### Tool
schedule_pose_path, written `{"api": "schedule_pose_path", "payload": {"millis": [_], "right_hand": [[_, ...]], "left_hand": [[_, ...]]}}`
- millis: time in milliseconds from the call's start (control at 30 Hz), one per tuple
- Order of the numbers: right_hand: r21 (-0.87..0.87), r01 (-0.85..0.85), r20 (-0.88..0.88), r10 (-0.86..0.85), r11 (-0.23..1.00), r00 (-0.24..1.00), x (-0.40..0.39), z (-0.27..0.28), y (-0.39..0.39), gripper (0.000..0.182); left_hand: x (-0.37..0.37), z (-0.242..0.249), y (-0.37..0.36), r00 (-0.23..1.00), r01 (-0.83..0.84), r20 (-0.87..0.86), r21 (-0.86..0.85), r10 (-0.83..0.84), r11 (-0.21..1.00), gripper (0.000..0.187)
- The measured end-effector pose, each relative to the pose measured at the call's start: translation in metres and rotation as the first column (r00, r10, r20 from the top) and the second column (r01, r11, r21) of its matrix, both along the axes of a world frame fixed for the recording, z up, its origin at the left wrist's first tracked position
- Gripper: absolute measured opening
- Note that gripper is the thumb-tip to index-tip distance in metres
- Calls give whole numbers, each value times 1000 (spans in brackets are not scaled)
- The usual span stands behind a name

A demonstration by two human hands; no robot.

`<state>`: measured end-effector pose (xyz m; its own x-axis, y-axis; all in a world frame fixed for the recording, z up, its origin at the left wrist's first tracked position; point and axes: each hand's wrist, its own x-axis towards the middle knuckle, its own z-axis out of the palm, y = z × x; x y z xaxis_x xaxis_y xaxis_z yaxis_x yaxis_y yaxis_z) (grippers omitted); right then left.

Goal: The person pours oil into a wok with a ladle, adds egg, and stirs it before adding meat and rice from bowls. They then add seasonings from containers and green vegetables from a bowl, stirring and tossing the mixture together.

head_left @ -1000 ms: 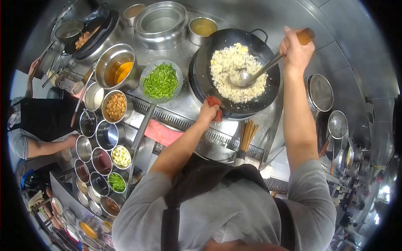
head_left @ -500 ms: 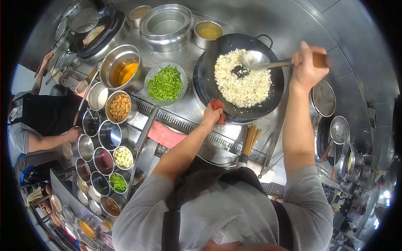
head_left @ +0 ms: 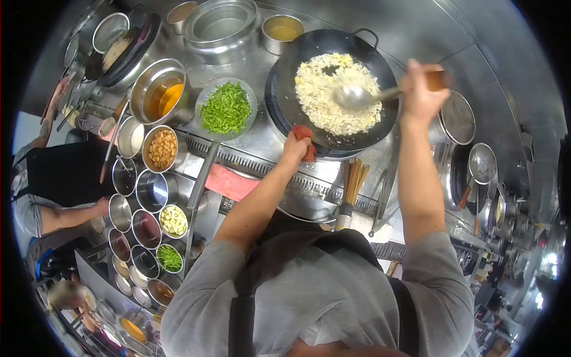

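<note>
A black wok (head_left: 284,89) on the burner holds a spread of pale fried rice (head_left: 327,110) with bits of yellow egg. My right hand (head_left: 421,98) is wrapped round the wooden handle of a metal ladle (head_left: 355,97), whose bowl rests on the middle of the rice, slightly blurred. With my left hand (head_left: 295,149) I grip a red cloth (head_left: 305,135) against the near rim of the wok. Left of the wok stands a bowl of chopped green leaves (head_left: 226,108).
Steel pots of oil (head_left: 163,98), a lidless pot (head_left: 219,27) and many ingredient tins (head_left: 162,149) stand left. A bamboo brush (head_left: 355,178) is near the wok's front. Strainers (head_left: 482,163) hang right. A co-worker (head_left: 65,172) stands at the far left.
The ladle has moved down and slightly toward the middle of the rice, and the opening in the rice has shifted up and left. The whole view has shifted a little.
</note>
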<state>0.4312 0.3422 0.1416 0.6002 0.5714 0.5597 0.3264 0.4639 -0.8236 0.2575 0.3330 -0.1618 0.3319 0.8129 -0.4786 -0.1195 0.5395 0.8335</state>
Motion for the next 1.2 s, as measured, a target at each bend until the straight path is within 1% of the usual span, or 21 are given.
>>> {"api": "schedule_pose_path", "payload": {"millis": [33,100,133,167,233,333,367,400,500,567,667,700,767,833,900,933,967,1033,1100,1167,1200], "right_hand": [[-11,10,183,-8,1000,983,-1,-9,8,17],[65,-151,0,151,986,989,-12,1,14,18],[132,-125,-84,137,983,987,-18,16,9,17],[179,-128,-63,142,975,988,-23,31,1,16],[241,-347,-37,366,906,930,-22,36,-17,14],[-43,-201,125,205,979,971,-23,-41,-8,13],[-106,-115,345,145,988,927,-18,-34,-4,13],[-64,-79,342,96,995,935,-18,-21,7,13],[0,30,150,-30,1000,988,-11,40,8,13],[194,-91,107,71,977,992,-3,67,-5,15],[324,-212,80,196,922,977,25,42,-1,17],[249,-15,-23,21,968,1000,21,19,6,18],[116,-97,-148,114,988,982,19,-18,13,16],[37,-109,-119,112,993,987,16,18,21,17],[-157,-90,-106,74,984,992,23,66,20,21],[-204,-104,-82,89,973,993,23,99,6,23],[-234,-92,-57,81,968,995,34,129,-4,21],[-159,-197,-89,185,967,979,22,163,-29,20],[28,-380,-120,380,925,917,11,172,-53,19],[-63,-75,-235,58,995,970,23,114,-24,21],[-49,-70,-181,60,996,982,29,84,-12,22]], "left_hand": [[0,11,2,999,-19,38,-23,20,1000,34],[-4,18,-7,998,-18,58,-60,21,998,34],[-2,15,-3,999,-23,37,-42,25,999,34],[-1,9,1,999,-37,17,-29,38,999,34],[-3,-1,3,1000,-18,-17,-3,18,1000,34],[2,-4,0,1000,-31,5,-2,31,1000,34],[2,-3,1,999,-40,21,11,40,999,35],[0,-2,1,998,-51,32,25,50,998,36],[2,-22,5,999,-39,-24,98,42,994,37],[3,-26,4,998,-49,-34,78,52,996,37],[3,-26,6,997,-53,-62,40,55,998,37],[3,-21,5,996,-42,-81,22,44,999,37],[-5,24,0,998,0,-59,-35,-2,999,36],[-14,57,-10,998,42,-46,-95,-47,995,35],[-24,73,-21,972,72,231,-116,-43,991,34],[-33,92,-41,967,50,254,-87,-27,995,33],[-45,126,-70,967,-7,248,-187,54,982,32],[-76,182,-123,975,-64,181,-332,131,941,31],[-79,191,-130,963,-25,242,-342,114,939,31],[-52,145,-97,961,78,276,-187,-24,979,31],[-34,137,-87,972,-2,230,-197,49,980,29]]}}
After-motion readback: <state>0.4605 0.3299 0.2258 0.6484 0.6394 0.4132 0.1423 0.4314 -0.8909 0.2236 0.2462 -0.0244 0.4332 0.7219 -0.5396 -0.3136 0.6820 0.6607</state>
